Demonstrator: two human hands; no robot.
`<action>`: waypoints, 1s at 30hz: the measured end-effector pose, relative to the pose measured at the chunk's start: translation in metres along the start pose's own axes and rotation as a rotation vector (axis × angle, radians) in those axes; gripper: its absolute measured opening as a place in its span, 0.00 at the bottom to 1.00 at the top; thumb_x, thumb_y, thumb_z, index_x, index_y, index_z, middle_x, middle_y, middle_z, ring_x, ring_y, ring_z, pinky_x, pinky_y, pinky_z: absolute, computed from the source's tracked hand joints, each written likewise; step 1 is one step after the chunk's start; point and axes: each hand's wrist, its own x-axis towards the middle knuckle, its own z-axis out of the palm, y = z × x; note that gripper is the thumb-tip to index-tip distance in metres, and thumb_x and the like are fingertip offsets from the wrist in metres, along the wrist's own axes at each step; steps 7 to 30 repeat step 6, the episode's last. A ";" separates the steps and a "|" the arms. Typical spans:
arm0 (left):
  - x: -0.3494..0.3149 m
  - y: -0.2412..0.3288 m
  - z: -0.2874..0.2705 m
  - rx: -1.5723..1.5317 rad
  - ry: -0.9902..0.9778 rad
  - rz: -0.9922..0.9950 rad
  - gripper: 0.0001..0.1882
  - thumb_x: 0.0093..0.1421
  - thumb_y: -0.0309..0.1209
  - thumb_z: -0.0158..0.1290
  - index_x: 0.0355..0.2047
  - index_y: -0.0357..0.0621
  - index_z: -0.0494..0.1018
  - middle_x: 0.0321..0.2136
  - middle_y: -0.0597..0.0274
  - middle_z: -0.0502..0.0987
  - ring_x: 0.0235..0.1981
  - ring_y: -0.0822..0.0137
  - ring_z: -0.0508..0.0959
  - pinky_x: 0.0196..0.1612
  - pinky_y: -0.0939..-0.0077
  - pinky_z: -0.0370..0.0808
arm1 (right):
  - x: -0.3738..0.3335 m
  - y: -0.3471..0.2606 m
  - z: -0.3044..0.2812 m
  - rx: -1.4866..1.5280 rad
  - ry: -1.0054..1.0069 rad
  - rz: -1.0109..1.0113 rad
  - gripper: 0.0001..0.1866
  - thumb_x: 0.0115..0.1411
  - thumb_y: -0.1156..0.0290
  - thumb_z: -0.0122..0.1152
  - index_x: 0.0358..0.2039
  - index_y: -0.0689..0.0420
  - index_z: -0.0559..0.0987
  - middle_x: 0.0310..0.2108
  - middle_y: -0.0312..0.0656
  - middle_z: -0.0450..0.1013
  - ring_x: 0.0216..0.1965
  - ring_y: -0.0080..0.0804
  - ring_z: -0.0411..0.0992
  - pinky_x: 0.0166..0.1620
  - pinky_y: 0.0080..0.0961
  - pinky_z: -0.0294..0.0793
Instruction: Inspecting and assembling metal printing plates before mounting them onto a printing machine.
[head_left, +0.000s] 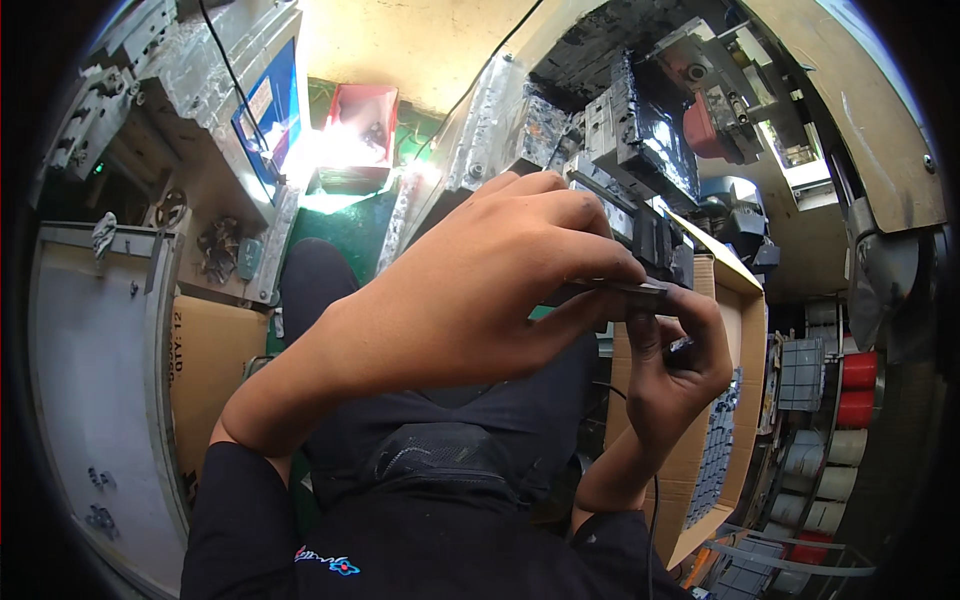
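Observation:
A small, thin, dark metal piece [645, 288] is held up before me, right of the middle. My left hand [500, 265] reaches across and pinches it between thumb and fingertips. Closed on the same piece from the right is my right hand [682, 365], its thumb and forefinger at the edge. Something small and shiny shows within the curled fingers of that hand, too little of it to name. Most of the piece is hidden behind the fingers.
Beyond my hands stands a machine with dark metal blocks [645, 130]. At my right, an open cardboard box [735, 300] holds rows of small grey metal parts [715, 455]. A red bin [365, 105] sits ahead. Leftward are a cardboard carton [220, 370] and a white-topped table [95, 390].

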 end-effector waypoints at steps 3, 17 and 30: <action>0.003 0.002 0.002 -0.372 0.078 -0.189 0.17 0.52 0.25 0.64 0.44 0.48 0.79 0.31 0.62 0.78 0.31 0.66 0.77 0.35 0.76 0.73 | 0.006 0.000 0.004 0.280 0.086 0.130 0.08 0.58 0.80 0.62 0.37 0.66 0.73 0.30 0.43 0.75 0.29 0.24 0.76 0.30 0.15 0.74; -0.007 -0.004 0.005 -0.531 0.133 -0.316 0.20 0.54 0.26 0.62 0.49 0.50 0.77 0.37 0.62 0.80 0.33 0.65 0.78 0.37 0.76 0.74 | 0.008 0.013 -0.002 0.428 0.066 0.275 0.09 0.62 0.75 0.59 0.41 0.64 0.73 0.30 0.45 0.75 0.27 0.28 0.77 0.26 0.10 0.72; -0.007 -0.004 0.005 -0.531 0.133 -0.316 0.20 0.54 0.26 0.62 0.49 0.50 0.77 0.37 0.62 0.80 0.33 0.65 0.78 0.37 0.76 0.74 | 0.008 0.013 -0.002 0.428 0.066 0.275 0.09 0.62 0.75 0.59 0.41 0.64 0.73 0.30 0.45 0.75 0.27 0.28 0.77 0.26 0.10 0.72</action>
